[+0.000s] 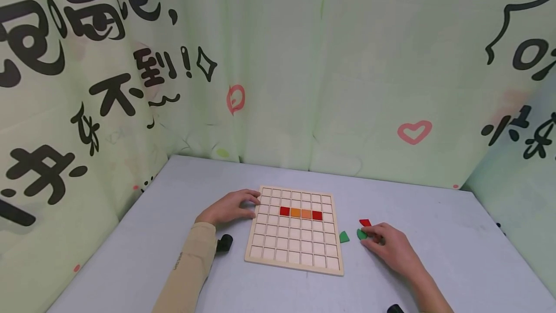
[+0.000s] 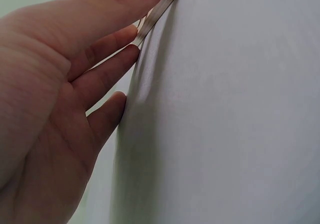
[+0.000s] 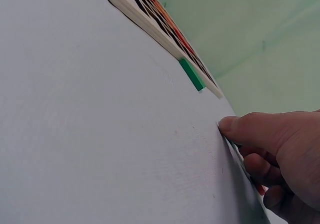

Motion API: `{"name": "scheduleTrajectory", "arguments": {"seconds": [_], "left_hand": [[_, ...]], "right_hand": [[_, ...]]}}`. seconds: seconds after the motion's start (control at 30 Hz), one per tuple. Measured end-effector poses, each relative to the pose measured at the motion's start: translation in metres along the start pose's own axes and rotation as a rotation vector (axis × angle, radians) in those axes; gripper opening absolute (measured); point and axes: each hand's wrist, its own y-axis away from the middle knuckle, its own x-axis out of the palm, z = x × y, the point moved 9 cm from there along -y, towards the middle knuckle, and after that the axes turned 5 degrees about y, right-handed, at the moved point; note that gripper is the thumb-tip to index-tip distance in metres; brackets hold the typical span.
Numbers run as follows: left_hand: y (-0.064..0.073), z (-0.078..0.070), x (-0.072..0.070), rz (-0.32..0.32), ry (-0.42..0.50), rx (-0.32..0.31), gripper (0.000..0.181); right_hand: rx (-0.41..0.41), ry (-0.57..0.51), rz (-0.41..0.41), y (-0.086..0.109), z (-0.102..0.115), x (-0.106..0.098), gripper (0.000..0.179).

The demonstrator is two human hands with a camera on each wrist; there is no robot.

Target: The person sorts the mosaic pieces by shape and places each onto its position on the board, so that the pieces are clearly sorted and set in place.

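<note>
A pale wooden grid board [image 1: 282,256] lies on the table. Across one of its rows run a red square [image 1: 284,211], two orange squares [image 1: 300,213] and another red square [image 1: 317,215]. At the board's upper left edge, my left hand [image 1: 232,206] rests with loosely bent fingers, fingertips at the rim. To the right of the board, my right hand [image 1: 393,248] pinches a green piece with a rounded edge [image 1: 361,234] between thumb and forefinger, low over the table. A second green piece [image 1: 344,237] lies right beside the board's right edge. Just beyond the pinched piece is a red piece [image 1: 365,222], partly covered by the fingers.
The table [image 1: 208,289] has a pale cloth-like surface. A light green curtain [image 1: 347,86] with black lettering hangs behind it and at both sides. A black object [image 1: 224,243] sits at the left wrist, another [image 1: 395,308] near the right forearm.
</note>
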Motion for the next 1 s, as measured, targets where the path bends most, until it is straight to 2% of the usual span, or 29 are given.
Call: {"name": "scheduleTrajectory", "arguments": {"seconds": [0.17,0.37,0.53,0.77,1.0], "left_hand": [[0.0,0.0,0.001,0.0,0.003,-0.001,0.029],[-0.001,0.001,0.001,0.007,0.0,0.015,0.028],[-0.002,0.003,0.001,0.007,-0.001,0.023,0.029],[-0.002,0.003,0.001,0.009,-0.004,0.024,0.029],[-0.002,0.002,0.001,0.013,-0.009,0.025,0.03]], "right_hand": [[-0.023,-0.03,-0.047,0.0,0.005,-0.005,0.031],[-0.028,-0.1,-0.065,-0.009,0.016,-0.007,0.03],[-0.025,-0.155,-0.064,-0.019,0.031,-0.005,0.031],[-0.007,-0.206,-0.022,-0.03,0.056,0.004,0.031],[-0.06,-0.224,0.003,-0.041,0.086,0.013,0.027]]}}
